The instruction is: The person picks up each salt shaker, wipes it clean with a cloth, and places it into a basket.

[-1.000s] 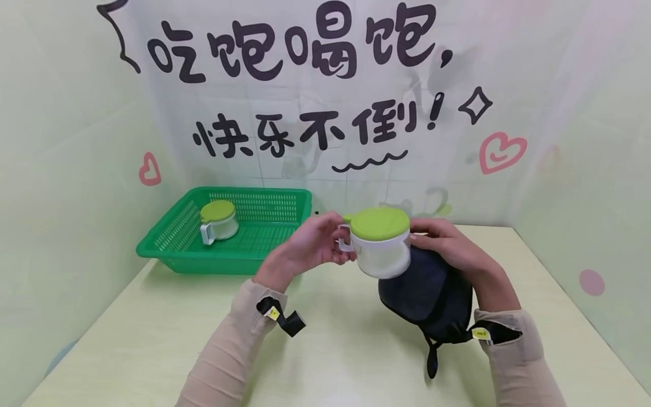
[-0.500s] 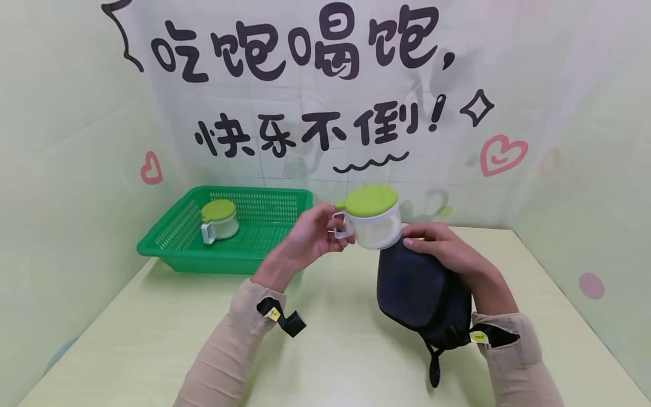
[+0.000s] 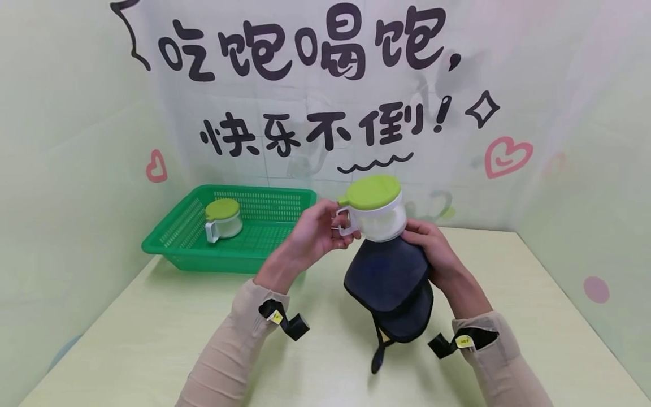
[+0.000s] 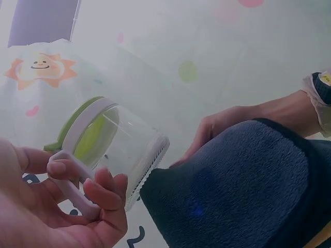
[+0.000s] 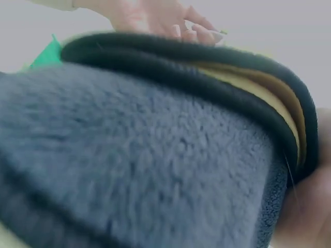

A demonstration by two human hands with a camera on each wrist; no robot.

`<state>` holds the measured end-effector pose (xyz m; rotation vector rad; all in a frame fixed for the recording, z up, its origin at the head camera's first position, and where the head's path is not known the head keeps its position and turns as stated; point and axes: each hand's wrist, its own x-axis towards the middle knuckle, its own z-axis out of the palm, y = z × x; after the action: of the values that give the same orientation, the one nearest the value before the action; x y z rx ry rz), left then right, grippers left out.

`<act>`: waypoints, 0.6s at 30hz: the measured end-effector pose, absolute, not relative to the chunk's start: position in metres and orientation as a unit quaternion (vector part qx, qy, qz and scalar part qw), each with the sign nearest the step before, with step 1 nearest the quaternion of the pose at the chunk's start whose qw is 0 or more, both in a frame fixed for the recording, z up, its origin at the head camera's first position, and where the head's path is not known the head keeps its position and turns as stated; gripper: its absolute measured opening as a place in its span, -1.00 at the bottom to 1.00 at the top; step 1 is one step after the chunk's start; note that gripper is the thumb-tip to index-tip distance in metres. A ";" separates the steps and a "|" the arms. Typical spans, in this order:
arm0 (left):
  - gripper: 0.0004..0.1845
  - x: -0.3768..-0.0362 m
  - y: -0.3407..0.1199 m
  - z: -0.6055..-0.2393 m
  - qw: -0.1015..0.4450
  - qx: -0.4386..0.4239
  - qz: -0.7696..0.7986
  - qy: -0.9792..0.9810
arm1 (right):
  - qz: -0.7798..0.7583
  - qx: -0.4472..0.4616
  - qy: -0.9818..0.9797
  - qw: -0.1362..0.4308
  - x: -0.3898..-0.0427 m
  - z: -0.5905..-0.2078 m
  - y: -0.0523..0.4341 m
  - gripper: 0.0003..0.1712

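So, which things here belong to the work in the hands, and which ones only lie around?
In use:
- left hand, gripping the handle of the green-lidded cup
- right hand, holding the dark blue cloth against the bottom of that cup

Lying about:
- green basket at the back left of the table
- second green-lidded cup inside that basket

Beige sleeves (image 3: 231, 345); black wrist straps (image 3: 285, 322), yellow tags

glossy clear plastic cup (image 3: 378, 219), smooth matt green lid (image 3: 370, 190); fuzzy dark fleece cloth (image 3: 389, 278); perforated green plastic basket (image 3: 254, 249).
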<state>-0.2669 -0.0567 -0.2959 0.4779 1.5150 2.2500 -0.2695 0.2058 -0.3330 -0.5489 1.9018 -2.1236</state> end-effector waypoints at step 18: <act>-0.64 -0.271 -0.050 -0.296 0.099 0.087 0.821 0.555 | -0.757 -0.122 0.632 0.114 -0.268 -0.338 0.185 -0.78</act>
<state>-0.2707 -0.0501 -0.2955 0.2575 1.6427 2.4286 -0.2683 0.1853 -0.3379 -0.3566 1.8519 -2.2196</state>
